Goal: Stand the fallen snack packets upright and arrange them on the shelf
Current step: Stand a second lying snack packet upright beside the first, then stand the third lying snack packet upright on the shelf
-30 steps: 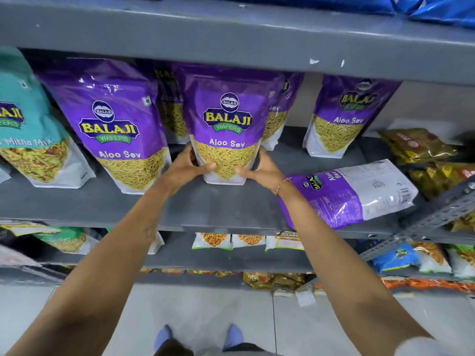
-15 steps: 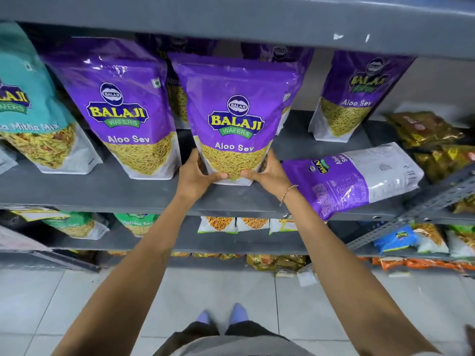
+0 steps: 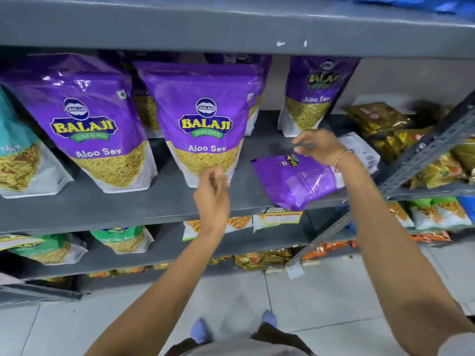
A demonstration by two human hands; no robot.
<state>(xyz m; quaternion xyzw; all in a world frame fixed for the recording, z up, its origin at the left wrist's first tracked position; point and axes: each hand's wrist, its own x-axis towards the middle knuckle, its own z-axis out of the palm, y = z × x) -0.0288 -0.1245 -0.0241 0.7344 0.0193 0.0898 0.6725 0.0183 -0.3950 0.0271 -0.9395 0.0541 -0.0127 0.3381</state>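
A purple Aloo Sev packet (image 3: pixel 205 119) stands upright in the middle of the grey shelf (image 3: pixel 128 206). My left hand (image 3: pixel 212 195) hovers just below its base, fingers apart, holding nothing. To the right a fallen purple Aloo Sev packet (image 3: pixel 298 181) lies flat, its top end overhanging the shelf's front edge. My right hand (image 3: pixel 318 147) is over its far end, fingers spread and blurred, not clearly gripping it. Two more purple packets stand upright, one at the left (image 3: pixel 87 124) and one at the back right (image 3: pixel 313 98).
A teal mix packet (image 3: pixel 18 160) stands at the far left. Gold packets (image 3: pixel 390 129) are heaped at the right behind a slanted metal brace (image 3: pixel 421 155). The shelf above hangs low overhead. Lower shelves hold several more snack packets. Below is tiled floor.
Both hands have let go of the middle packet, which now stands on its own. My right hand has moved right, over the fallen packet; the left has dropped back slightly.
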